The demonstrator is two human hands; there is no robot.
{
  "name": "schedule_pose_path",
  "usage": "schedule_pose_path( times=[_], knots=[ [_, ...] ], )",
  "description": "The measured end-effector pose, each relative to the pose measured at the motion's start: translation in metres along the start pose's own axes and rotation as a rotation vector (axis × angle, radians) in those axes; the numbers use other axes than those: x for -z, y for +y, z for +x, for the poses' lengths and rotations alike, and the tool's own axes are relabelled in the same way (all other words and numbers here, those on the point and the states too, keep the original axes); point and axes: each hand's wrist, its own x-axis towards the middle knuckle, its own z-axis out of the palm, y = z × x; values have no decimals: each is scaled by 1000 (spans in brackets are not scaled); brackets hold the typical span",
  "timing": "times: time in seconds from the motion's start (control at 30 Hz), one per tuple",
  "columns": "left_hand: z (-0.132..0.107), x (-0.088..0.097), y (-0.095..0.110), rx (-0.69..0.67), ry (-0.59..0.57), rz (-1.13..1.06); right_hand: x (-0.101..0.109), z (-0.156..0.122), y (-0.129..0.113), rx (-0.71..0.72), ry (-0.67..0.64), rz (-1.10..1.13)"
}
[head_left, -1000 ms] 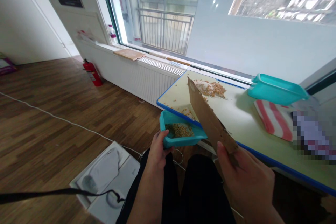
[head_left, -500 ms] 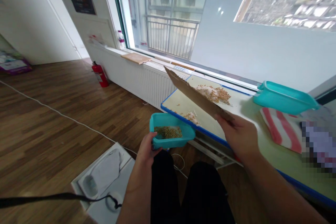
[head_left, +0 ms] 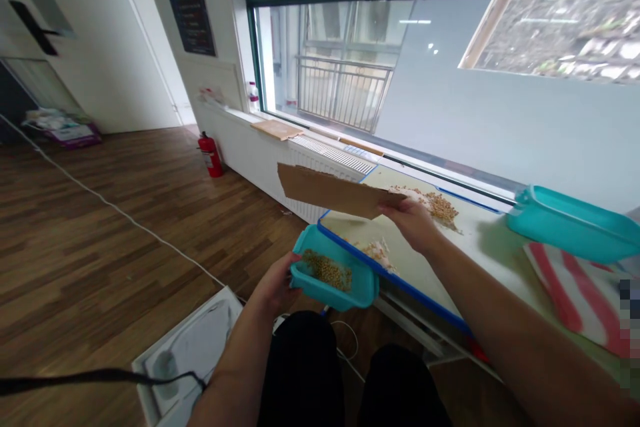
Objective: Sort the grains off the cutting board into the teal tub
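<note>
My left hand grips the left end of a turquoise plastic basin, which is held just below the table's edge. Small round greenish-tan beans or grains lie in its bottom. Closed on the right end of a flat piece of cardboard, my right hand is above the table. A small heap of pale, flaky bits sits at the table edge beside the basin. Farther back, partly behind my right hand, is a larger pile of tan grains with white powder.
The pale table has a blue rim. On its right stand a second turquoise basin and a red-striped cloth. A radiator runs below the window. A white box and a cable are on the floor, with a fire extinguisher beyond.
My right hand has moved left and farther from me, swinging the cardboard more level over the table's left end. The basin has tilted slightly. The camera view has shifted.
</note>
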Motion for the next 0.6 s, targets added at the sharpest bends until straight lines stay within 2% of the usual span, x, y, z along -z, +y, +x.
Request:
schedule_pose_path(
  times=[0.17,0.33,0.6],
  knots=[
    [15,-3,6,5,-14,84,-3,8,5,24,-43,90],
    [17,-6,18,26,-62,100,-1,12,12,85,-21,45],
    [19,-6,32,39,-72,113,4,15,14,55,-15,57]
  ],
)
